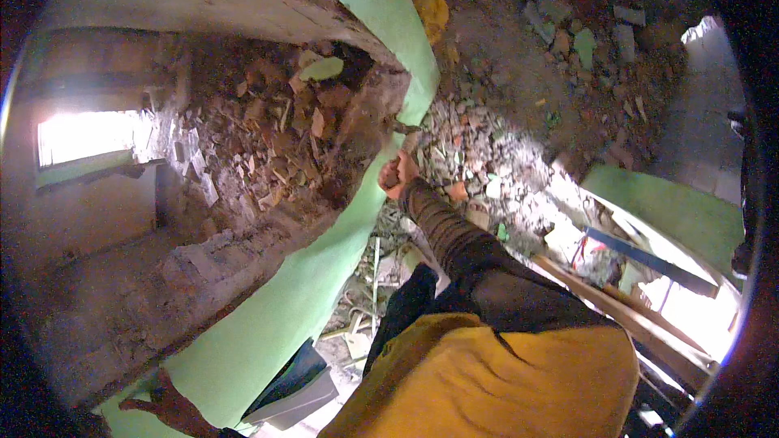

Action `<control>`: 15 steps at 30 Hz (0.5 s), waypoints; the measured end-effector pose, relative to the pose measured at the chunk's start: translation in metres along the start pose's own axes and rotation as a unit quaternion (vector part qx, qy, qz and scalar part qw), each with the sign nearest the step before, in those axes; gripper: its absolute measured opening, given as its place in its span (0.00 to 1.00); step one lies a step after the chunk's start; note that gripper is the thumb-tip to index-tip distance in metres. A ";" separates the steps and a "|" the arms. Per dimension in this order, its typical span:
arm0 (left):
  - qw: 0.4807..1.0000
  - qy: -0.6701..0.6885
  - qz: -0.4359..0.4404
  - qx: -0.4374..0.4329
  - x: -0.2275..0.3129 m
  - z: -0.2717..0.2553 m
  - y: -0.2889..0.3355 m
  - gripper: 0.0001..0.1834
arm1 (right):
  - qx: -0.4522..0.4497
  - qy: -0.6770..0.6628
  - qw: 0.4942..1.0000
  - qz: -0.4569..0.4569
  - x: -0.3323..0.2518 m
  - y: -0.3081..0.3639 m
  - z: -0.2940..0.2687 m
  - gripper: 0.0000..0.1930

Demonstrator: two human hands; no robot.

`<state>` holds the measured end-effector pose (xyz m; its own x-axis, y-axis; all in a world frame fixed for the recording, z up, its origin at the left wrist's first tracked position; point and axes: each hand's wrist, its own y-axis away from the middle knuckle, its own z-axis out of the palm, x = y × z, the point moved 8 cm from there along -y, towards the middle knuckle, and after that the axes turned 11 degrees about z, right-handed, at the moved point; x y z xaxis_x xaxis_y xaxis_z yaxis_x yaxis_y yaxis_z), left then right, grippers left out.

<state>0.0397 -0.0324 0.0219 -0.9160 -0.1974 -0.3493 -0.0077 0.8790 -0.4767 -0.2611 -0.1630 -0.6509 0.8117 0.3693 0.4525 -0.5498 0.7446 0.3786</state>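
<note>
My right hand (399, 174) is closed around the handle of a hammer (408, 129). The hammer's dark head is up against the broken end of a green-painted wall (284, 300), where the brown inner masonry shows. At the lower left, my left hand (168, 407) rests on the wall near its broken edge, fingers apart and holding nothing. My right arm, in a dark striped sleeve, reaches forward across the rubble side of the wall.
Broken brick and plaster rubble (276, 138) fills the gap left of the wall, and more rubble (487, 154) covers the floor on its right. A bright window opening (85, 138) is at far left. Wooden planks (625, 308) and a green panel (665, 207) lie at right.
</note>
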 end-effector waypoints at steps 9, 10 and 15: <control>0.999 -0.018 0.023 -0.014 0.007 0.001 -0.003 0.37 | 0.238 0.143 0.957 -0.080 -0.059 0.247 -0.138 0.19; 0.999 -0.018 0.026 -0.017 0.009 0.003 -0.005 0.37 | 0.346 0.094 0.924 -0.132 -0.068 0.283 -0.177 0.18; 0.999 -0.022 0.026 -0.020 0.008 0.005 -0.006 0.38 | 0.342 -0.161 0.851 -0.364 -0.083 0.316 -0.248 0.17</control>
<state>0.0341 -0.0417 0.0175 -0.8967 -0.1700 -0.4087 0.0218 0.9052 -0.4245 -0.4536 0.1795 -0.7685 0.9508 -0.3052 0.0537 -0.0005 0.1717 0.9852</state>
